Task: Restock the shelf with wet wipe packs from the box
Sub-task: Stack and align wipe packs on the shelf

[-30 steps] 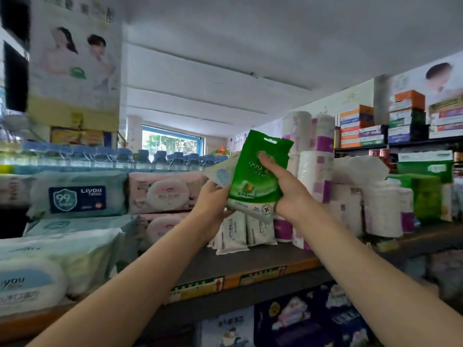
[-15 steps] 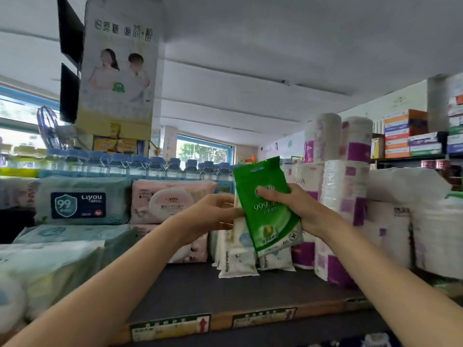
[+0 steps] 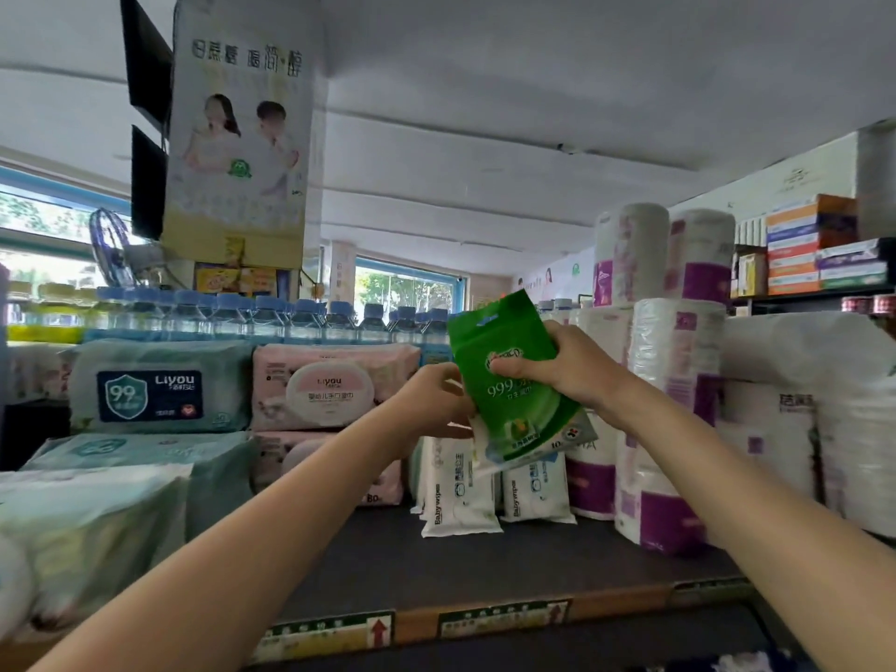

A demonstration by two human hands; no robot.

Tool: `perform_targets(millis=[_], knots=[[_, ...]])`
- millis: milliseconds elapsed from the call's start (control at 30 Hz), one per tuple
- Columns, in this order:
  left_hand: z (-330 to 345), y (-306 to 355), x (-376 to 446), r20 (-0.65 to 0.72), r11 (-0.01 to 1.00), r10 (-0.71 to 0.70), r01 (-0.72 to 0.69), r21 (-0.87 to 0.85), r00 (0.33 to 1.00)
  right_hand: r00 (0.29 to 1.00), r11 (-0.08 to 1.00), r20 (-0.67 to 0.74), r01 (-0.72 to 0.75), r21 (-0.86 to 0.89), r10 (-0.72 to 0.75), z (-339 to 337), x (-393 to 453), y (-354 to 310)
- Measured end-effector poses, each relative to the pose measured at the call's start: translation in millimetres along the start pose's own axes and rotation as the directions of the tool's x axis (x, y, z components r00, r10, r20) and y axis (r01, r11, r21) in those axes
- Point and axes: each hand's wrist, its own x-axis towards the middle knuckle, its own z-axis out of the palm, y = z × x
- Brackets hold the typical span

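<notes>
My right hand [image 3: 562, 368] grips the green wipe pack [image 3: 514, 380] up in the air, above the white packs [image 3: 460, 487] on the shelf [image 3: 485, 565]. My left hand [image 3: 431, 400] touches its edge; its fingers hide behind, so I cannot tell its grip.

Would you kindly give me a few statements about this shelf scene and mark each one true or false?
1. The right hand holds the green wipe pack. True.
2. The green wipe pack already lies flat on the shelf. False: it is held in the air, tilted, above the white Baby wipes packs.
3. The pink packs sit right of the purple-wrapped paper rolls. False: they sit to their left.
4. Water bottles stand behind the stacked packs. True.
5. The left hand rests on the shelf board. False: it is raised beside the green pack.
</notes>
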Motion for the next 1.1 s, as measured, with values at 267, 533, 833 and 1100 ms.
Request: perform_targets(millis=[267, 533, 833, 1100], knots=[[19.2, -16.4, 12.0, 0.087, 0.959, -0.158, 0.131, 0.252, 0.984, 0.960, 0.984, -0.280, -0.061, -0.165, 0.013, -37.8, -2.4, 2.4], [50.1, -29.6, 34.5, 0.196, 0.941, -0.337, 0.324, 0.096, 0.921, 0.974, 0.941, -0.114, -0.219, -0.259, 0.196, -36.8, -19.5, 52.2], [48.3, -10.8, 35.8, 0.050, 0.817, -0.129, 0.078, 0.571, 0.990, 0.983, 0.891, -0.138, -0.169, -0.421, 0.121, -15.9, -21.0, 63.8], [-49.9, 40.3, -15.6, 0.140, 1.000, -0.022, 0.020, 0.018, 0.990, 0.964, 0.910, -0.265, 0.111, 0.400, -0.001, 25.5, 12.9, -18.4]])
